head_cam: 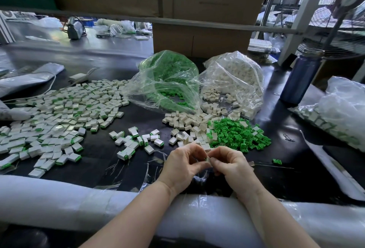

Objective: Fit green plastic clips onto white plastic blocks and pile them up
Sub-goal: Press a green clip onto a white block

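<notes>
Both hands, left hand (pixel 182 163) and right hand (pixel 230 163), pinch one white block (pixel 207 159) between them.

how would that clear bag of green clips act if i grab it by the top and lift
The bag of green clips would probably sag and fold, since its thin film is already crumpled. Its mouth lies open toward the table, with clips at the opening, so some would likely spill.

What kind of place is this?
Probably a small factory assembly bench: clear plastic bag of green clips, big heap of finished white blocks, brown cardboard cartons behind.
</notes>
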A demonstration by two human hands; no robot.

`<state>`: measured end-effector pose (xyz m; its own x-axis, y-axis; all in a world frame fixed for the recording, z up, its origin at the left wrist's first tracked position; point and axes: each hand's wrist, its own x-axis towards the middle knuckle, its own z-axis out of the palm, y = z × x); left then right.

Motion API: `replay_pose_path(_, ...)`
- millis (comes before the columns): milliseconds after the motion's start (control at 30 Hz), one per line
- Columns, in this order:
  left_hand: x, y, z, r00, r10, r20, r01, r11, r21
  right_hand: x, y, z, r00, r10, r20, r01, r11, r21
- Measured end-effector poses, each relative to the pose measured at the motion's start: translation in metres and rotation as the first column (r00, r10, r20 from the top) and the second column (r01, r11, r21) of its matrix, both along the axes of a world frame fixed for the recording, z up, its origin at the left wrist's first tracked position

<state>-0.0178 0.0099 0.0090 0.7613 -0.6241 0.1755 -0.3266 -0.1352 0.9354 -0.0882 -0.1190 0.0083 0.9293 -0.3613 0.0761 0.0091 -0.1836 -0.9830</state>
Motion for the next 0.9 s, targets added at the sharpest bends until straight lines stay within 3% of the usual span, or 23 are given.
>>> replay_pose_path(900,-0.0007,0.0004,-0.0007,0.995,-0.095,-0.039,0.094,0.995,-0.028,-0.0023,0.0004,0.003,1.0,0.007,0.03,-0.011,0.993,0.117)
